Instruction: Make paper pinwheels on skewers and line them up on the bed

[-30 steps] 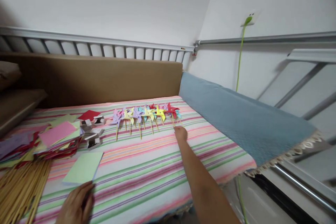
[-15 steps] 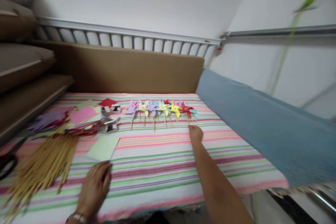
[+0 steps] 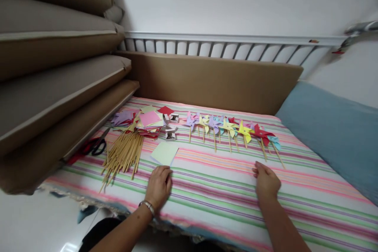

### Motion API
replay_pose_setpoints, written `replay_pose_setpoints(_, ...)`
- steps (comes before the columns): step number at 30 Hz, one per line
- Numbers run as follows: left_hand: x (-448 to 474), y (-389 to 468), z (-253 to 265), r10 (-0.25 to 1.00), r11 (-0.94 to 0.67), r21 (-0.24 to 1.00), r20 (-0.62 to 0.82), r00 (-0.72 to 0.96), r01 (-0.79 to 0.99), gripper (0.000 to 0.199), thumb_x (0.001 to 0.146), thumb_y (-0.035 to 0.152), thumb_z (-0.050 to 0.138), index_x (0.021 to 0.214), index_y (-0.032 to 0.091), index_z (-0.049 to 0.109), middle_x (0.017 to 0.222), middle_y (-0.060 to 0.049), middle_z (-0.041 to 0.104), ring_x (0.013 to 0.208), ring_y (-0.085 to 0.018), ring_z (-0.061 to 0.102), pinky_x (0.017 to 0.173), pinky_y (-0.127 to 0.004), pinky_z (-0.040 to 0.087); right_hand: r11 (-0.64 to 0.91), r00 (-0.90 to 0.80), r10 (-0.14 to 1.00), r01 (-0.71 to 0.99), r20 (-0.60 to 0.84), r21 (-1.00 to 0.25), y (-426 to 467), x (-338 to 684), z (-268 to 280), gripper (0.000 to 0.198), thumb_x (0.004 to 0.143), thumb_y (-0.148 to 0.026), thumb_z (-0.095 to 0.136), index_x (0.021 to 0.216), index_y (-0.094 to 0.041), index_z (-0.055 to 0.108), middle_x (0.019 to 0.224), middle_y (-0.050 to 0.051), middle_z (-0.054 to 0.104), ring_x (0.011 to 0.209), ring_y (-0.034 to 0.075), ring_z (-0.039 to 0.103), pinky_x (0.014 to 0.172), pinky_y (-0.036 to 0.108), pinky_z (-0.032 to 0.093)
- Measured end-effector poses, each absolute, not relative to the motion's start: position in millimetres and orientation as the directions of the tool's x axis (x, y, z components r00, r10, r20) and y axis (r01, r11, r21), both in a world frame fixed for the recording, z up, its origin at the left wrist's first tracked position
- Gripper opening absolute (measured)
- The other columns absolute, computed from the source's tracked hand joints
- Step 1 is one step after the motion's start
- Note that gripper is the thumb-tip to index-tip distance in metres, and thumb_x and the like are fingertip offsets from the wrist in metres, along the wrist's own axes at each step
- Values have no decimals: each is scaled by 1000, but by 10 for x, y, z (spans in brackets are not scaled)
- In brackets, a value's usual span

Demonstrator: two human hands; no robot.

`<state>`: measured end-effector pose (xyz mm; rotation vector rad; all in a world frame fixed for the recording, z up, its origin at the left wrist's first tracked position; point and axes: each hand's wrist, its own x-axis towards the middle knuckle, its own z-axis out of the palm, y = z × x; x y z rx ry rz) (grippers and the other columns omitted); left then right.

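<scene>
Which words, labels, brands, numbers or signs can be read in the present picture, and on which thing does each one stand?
No readable text anywhere.
Small orange-brown mark on the white railing: too small to tell if it bears writing.
Small white boxes: too small to read any print.
Paper pinwheels and pale green paper sheet: no writing visible.

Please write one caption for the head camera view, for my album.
Over a striped cloth, the left hand beside pale green paper, the right hand near a row of colourful pinwheels.
</scene>
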<state>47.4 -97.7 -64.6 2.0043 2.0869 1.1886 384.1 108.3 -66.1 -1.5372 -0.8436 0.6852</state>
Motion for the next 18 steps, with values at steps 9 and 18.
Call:
replay_pose_setpoints(9,27,-784,-329,821,-146,663,495,-283,734,16,85,25,46,91,19,60,89,-9,65,86,-20,60,79,-38,49,-22,200,978,-161,-54,-987,280,2003,-508,43,62,-49,63,85,-13,68,79,9,70,57,15,60,47,24,43)
replay_pose_setpoints(18,-1331,7,427,786,53,466,526,-325,883,24,77,25,55,96,15,63,98,-12,66,99,-26,58,90,-42,42,-71,74,994,-181,-86,-981,74,1794,-565,32,63,-42,67,79,-15,69,62,2,64,55,14,55,51,25,45)
